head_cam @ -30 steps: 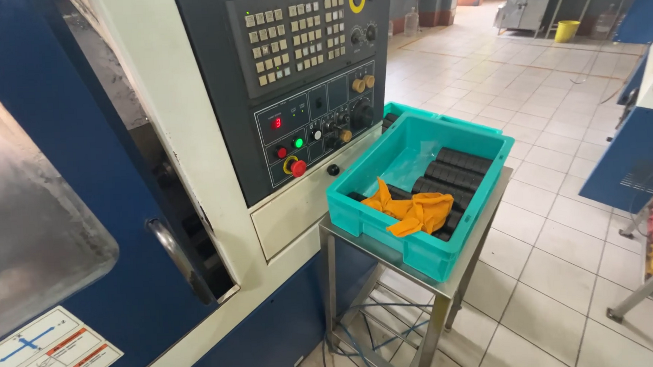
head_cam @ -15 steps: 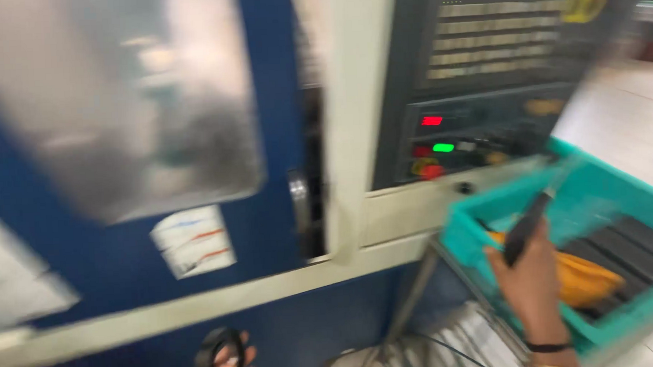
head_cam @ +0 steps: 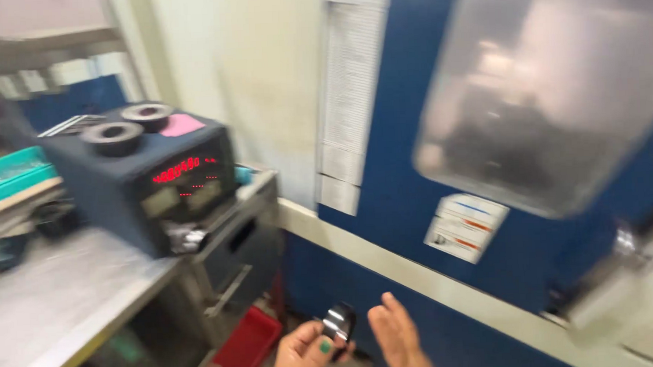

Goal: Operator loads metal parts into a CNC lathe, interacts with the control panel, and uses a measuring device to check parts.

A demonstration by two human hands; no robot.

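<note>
My left hand (head_cam: 303, 351) is low in the head view, its fingers closed around a small dark, shiny metal ring part (head_cam: 338, 324). Just right of it is my right hand (head_cam: 398, 336), flat with fingers extended and nothing in it, close to the part but apart from it. Both hands hover in front of the blue machine door (head_cam: 386, 203). The picture is motion-blurred.
A dark blue box instrument (head_cam: 147, 188) with a red digit display sits on a steel table (head_cam: 45, 306); two dark rings (head_cam: 113, 136) and a pink note lie on top. A teal tray (head_cam: 7, 172) is far left, a red bin (head_cam: 242, 347) under the table. The door's window (head_cam: 550, 86) and handle (head_cam: 603, 296) are right.
The view has swung left: the control panel and teal bin are gone, the instrument table has appeared. My right hand has dropped beside the left and no longer shows the dark item.
</note>
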